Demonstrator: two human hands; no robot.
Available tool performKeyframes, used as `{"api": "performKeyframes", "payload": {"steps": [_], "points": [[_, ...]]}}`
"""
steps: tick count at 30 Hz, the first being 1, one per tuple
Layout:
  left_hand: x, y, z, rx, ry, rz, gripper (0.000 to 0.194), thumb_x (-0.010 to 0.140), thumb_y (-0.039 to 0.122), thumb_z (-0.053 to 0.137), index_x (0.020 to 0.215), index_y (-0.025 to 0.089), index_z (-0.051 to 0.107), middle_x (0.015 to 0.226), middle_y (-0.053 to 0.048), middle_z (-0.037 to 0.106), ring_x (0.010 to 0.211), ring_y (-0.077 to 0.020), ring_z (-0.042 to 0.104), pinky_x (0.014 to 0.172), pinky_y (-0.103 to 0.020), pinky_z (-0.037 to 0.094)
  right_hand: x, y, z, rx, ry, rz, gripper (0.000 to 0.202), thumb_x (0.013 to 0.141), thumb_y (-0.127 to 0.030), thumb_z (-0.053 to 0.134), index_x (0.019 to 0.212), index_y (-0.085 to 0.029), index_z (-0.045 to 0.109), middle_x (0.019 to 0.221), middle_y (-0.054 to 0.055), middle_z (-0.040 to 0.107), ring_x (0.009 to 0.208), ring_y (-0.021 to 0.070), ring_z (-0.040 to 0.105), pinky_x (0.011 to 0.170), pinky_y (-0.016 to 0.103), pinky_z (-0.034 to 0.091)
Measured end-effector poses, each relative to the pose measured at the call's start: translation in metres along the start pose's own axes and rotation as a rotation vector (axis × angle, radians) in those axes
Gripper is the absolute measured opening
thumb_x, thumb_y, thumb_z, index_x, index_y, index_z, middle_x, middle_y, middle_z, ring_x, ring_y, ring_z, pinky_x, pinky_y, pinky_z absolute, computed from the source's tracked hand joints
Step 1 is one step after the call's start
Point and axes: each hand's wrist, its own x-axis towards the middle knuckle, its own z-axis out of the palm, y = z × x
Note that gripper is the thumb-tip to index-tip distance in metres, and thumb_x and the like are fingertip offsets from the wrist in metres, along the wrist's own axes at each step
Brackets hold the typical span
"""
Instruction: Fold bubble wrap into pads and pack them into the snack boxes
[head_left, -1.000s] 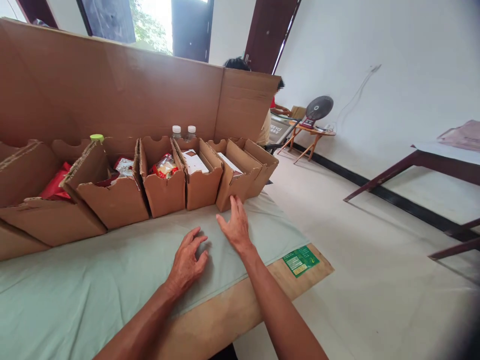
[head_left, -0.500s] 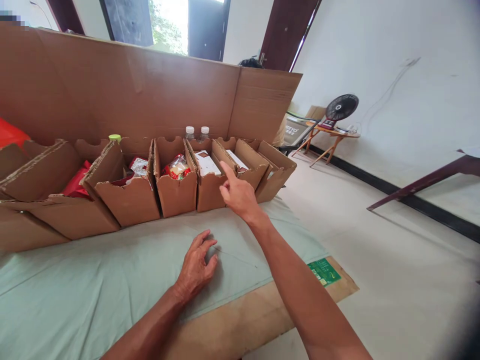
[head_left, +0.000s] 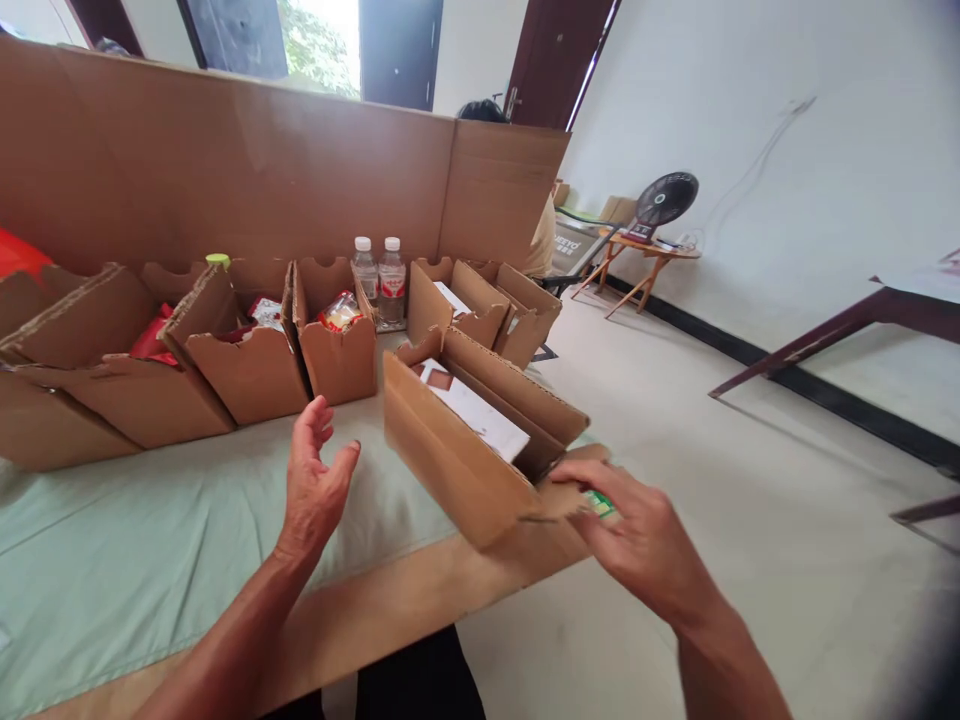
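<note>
In the head view, the near box, an open-topped cardboard bin, stood out from the row, over the table's near right part; whether it rested or hung was unclear. Inside lay a white packet with a brown patch. The box's long axis ran slantwise, from the far left to the near right, its gripped end pointing towards the person's right.

The right hand pinched that end wall, thumb on the near side, fingers over the rim. The left hand was open and empty, fingers loosely curled and thumb apart, above the green cloth.

Behind, from left to right, one bin held a red package; the next, silver-and-red packets; the third, a red-and-yellow packet. Two capped bottles stood upright just right of it. Further right, a bin held something white; the contents of the end bin were unclear. A cardboard screen rose behind the row.
</note>
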Motion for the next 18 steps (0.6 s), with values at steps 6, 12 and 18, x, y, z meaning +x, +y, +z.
{"api": "performKeyframes", "payload": {"steps": [6,12,18], "points": [[-0.034,0.020,0.005,-0.068,-0.315,-0.077,0.070,0.082,0.031,0.069,0.148,0.028,0.048,0.152,-0.011,0.056,0.143,-0.0331,0.050,0.117,-0.056,0.038,-0.074,0.030,-0.007,0.125,0.124,0.365,0.076,0.089,-0.048,0.066,0.158,-0.027,0.038,0.130,0.012,0.071,0.108,0.0280,0.073,0.081,0.037,0.060],[-0.056,0.021,0.015,-0.108,-0.315,-0.164,0.059,0.089,0.029,0.062,0.146,0.025,0.050,0.149,-0.011,0.057,0.128,-0.0292,0.060,0.107,-0.047,0.050,-0.057,0.017,0.057,0.237,0.025,0.465,0.040,0.087,-0.057,0.066,0.108,-0.023,0.064,0.102,0.009,0.076,0.097,0.0285,0.074,0.066,0.034,0.061],[-0.036,0.015,-0.041,0.024,-0.011,-0.113,0.059,0.088,0.031,0.064,0.145,0.025,0.051,0.141,-0.010,0.061,0.128,-0.0275,0.060,0.110,-0.046,0.047,0.026,-0.014,0.117,0.428,-0.023,0.205,0.026,0.091,-0.044,0.059,0.104,-0.021,0.063,0.097,0.009,0.075,0.082,0.0226,0.071,0.070,0.034,0.059]]}}
